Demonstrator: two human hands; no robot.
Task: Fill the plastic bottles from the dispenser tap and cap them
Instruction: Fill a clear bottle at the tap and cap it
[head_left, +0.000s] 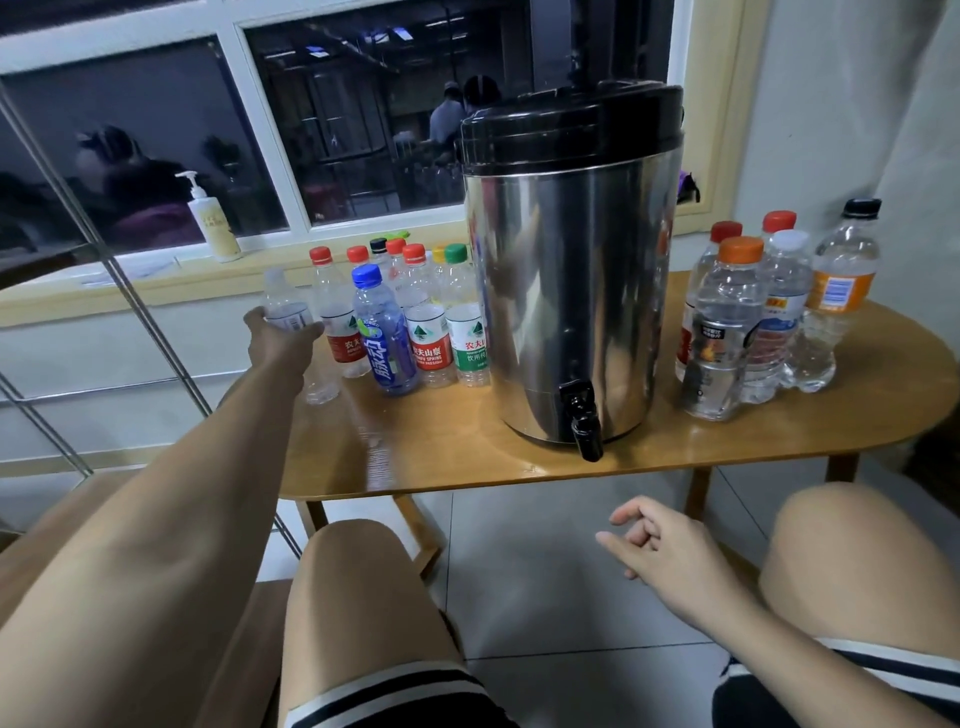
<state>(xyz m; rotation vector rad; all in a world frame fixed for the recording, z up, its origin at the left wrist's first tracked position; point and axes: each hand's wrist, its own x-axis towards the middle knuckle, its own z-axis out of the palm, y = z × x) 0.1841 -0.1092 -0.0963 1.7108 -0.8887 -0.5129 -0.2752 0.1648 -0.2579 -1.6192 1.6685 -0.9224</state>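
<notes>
- My left hand (278, 340) is stretched to the far-left end of the table (467, 457), grasping a clear bottle (284, 306) round its middle. I see no liquid in it.
- Just right of it stands a cluster of capped bottles: red-capped bottles (345, 322), a green-capped bottle (465, 322) and a blue bottle (384, 338) in front. The clear ones look empty; through the blue tint I cannot tell.
- The dispenser (566, 270), a steel drum under a black lid (571, 130), sits mid-table with its black tap (584, 423) facing me at the base.
- To its right, an orange-capped bottle (724, 332), a black-capped bottle (841, 296) and others appear to hold clear liquid.
- My right hand (670, 545) hangs released below the table edge, fingers loosely curled, holding nothing.
- A pump bottle (213, 221) stands on the windowsill (156, 280).
</notes>
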